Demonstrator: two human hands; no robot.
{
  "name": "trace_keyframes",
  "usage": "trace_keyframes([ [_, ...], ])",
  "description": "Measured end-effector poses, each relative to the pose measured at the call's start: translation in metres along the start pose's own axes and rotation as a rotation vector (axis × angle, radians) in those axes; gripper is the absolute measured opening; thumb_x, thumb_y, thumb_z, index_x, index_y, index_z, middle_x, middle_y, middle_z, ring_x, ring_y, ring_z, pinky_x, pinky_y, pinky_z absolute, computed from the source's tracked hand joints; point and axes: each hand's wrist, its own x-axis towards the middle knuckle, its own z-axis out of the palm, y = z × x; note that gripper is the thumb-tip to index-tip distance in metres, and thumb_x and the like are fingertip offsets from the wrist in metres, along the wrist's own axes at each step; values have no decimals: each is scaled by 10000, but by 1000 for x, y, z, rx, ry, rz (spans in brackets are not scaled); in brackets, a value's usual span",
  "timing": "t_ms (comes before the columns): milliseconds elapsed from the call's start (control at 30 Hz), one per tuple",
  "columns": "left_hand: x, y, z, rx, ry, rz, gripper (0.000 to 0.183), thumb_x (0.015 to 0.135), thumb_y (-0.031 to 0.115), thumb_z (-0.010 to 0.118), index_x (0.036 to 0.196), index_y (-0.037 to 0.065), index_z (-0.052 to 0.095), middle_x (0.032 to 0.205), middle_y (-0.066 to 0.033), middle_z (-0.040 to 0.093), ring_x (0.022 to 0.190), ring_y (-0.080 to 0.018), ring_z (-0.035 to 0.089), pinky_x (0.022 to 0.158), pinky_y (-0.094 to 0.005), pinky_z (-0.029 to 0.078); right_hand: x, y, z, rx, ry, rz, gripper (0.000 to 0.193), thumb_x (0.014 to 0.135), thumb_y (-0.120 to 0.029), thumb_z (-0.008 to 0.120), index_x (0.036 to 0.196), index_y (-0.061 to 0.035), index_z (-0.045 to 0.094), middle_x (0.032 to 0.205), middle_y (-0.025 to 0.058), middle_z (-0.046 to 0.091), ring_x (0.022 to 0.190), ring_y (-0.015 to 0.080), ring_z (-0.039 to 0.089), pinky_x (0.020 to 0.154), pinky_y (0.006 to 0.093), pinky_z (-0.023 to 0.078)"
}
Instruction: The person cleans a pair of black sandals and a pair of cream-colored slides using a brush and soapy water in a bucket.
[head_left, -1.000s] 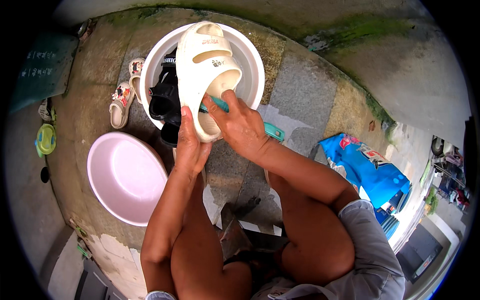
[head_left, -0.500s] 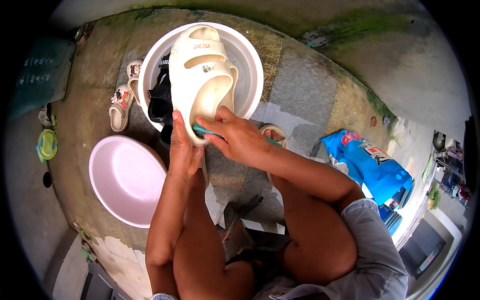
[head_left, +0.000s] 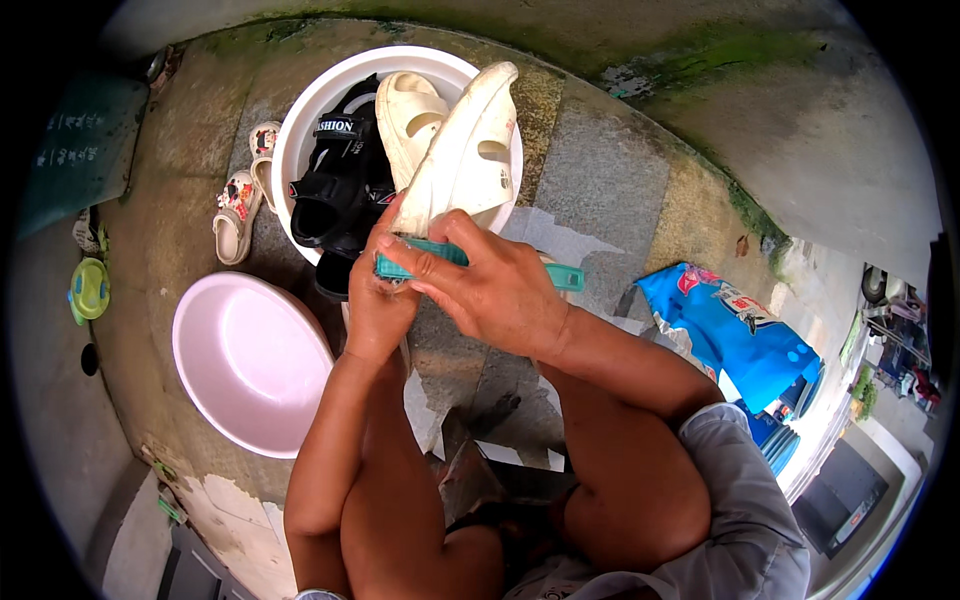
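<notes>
Head view: wide fisheye from the head
Floor (head_left: 600, 190): faced steeply from above
Right hand (head_left: 505, 285): near, mid-view
White basin (head_left: 400, 53): farther off

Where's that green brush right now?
In the head view, near the picture's middle, the green brush is in the right hand, at the heel end of the cream slipper held in the left hand.
</notes>
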Motion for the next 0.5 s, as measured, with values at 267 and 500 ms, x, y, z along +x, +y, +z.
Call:
trace_keyframes([
  [267, 5, -4, 3, 204, 11, 113, 641, 805, -151, 504, 1427, 5, 494, 1232, -126, 657, 1151, -149, 592, 1010, -290, 437, 20, 27, 4, -215, 235, 203, 544, 841, -195, 719, 1370, -213, 596, 969, 60, 505, 727, 197, 649, 522, 312, 552],
  [500, -9, -37, -18, 227, -51, 42, 612, 800, -83, 554, 1407, -39, 499, 1245, -125, 650, 1157, -163, 585, 1026, -278, 413, 1, 42, 23, -310, 177, 72, 588, 810, -157, 693, 1380, -254, 588, 979, 45, 511, 767, 194, 654, 552, 346, 554],
])
